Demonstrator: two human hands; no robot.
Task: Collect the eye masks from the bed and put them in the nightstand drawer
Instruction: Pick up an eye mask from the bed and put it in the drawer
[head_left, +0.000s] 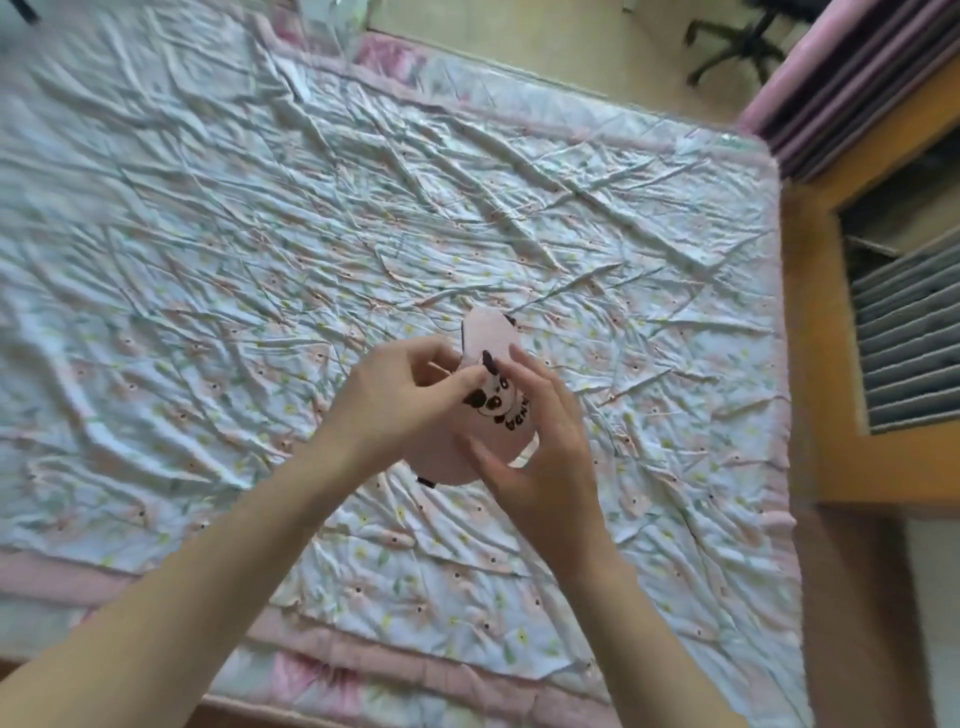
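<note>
A pink eye mask (488, 338) with a panda picture is held above the middle of the bed (260, 234). My left hand (400, 400) pinches its left side, fingers curled round the edge. From the right, my right hand (535, 441) grips the mask, thumb below and fingers over the panda. A black strap end pokes out under the mask. The nightstand (810, 312) is the orange wooden unit at the right of the bed. Its drawer (909, 332) stands open with several grey items stacked inside.
The bed is covered with a wrinkled floral sheet with a pink border. An office chair base (737, 47) stands on the floor at the top right. A pink and dark striped headboard or cushion (852, 83) is at the far right corner.
</note>
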